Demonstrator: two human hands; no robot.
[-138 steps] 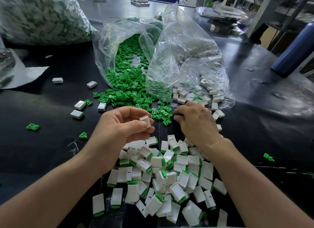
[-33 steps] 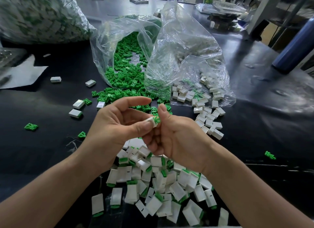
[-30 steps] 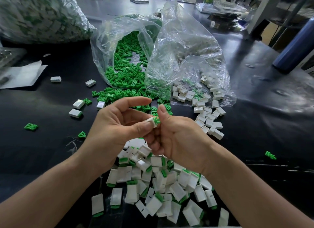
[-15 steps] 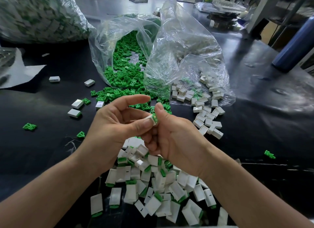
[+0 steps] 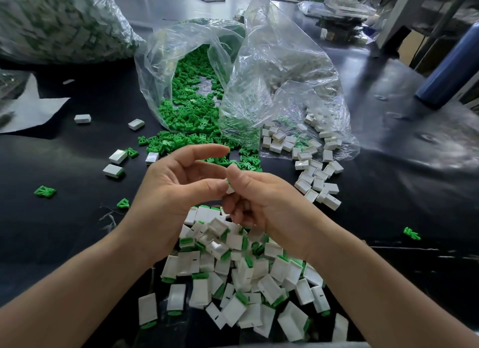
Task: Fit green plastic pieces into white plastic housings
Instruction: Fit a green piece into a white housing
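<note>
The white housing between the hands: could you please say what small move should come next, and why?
Probably a final push by the right hand, seating the green piece: the left hand pinches the white housing, and only a sliver of green shows.

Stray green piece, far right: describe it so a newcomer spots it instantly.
Start at the clear bag spilling white housings onto the black table. Come nearer along the table's right side, outside the right forearm. The green piece lies alone there, no other part near it.
</note>
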